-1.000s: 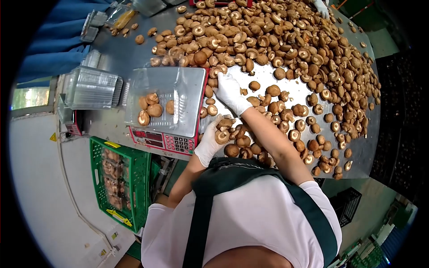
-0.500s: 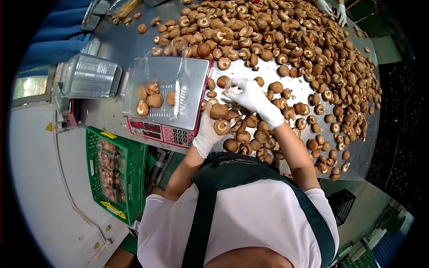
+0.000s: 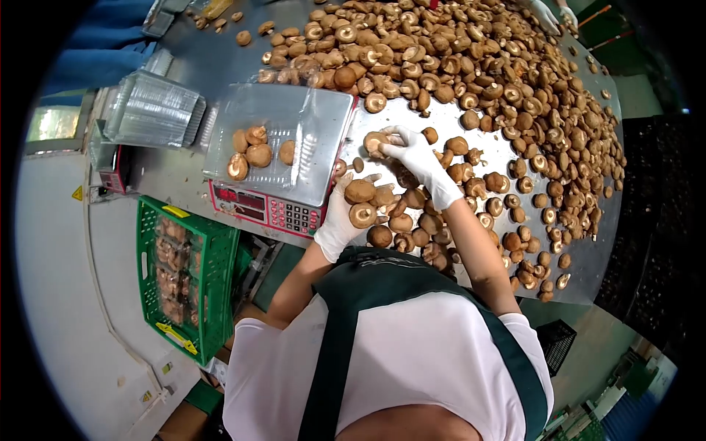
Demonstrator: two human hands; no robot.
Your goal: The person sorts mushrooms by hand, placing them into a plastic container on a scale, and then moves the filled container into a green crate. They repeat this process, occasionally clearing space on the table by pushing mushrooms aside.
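My right hand [image 3: 418,160], in a white glove, pinches a brown shiitake mushroom [image 3: 373,144] between thumb and fingers above the metal table. My left hand [image 3: 338,220], gloved too, curls around a few shiitake mushrooms [image 3: 359,192] beside the scale; its fingertips are partly hidden behind them. On the scale [image 3: 294,214] lies an open clear plastic clamshell box [image 3: 273,176] with several mushrooms in one half. Loose mushrooms [image 3: 401,223] lie below and between my hands, close to the apron.
A large heap of shiitake [image 3: 471,55] covers the far and right table. Stacked clear boxes [image 3: 158,110] stand at left. A green crate [image 3: 213,294] holding packed boxes sits below the table's left side. Another person's gloved hands [image 3: 546,16] are at the heap's far end.
My right hand has closed on a mushroom that lay on the table by its fingertips. My left hand still holds its mushrooms. The whole view has shifted slightly.
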